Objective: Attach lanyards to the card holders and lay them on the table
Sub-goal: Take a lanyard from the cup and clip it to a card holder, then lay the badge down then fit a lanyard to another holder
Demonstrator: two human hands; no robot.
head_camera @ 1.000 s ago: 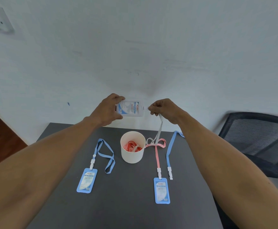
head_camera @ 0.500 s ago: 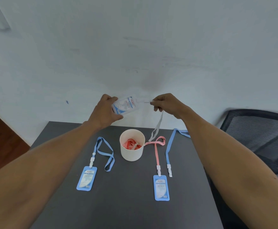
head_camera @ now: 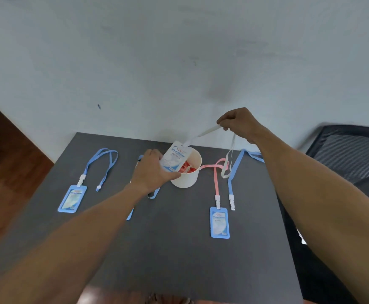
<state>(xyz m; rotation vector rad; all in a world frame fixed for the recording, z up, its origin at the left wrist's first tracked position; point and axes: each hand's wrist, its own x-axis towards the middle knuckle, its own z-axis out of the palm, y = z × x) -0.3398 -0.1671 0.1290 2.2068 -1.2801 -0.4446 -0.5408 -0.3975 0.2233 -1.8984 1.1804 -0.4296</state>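
Both hands are coming down from wall height: the left hand (head_camera: pixel 151 172) is gripping the white card holder (head_camera: pixel 173 158) over the cup (head_camera: pixel 187 172), while at two o'clock the right hand (head_camera: pixel 237 121) is pinching its white lanyard (head_camera: pixel 203 134) above the tabletop (head_camera: pixel 179 249).

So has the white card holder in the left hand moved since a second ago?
Yes. The white card holder has come down from above the white cup to its rim, gripped by the left hand; the right hand holds the white lanyard.
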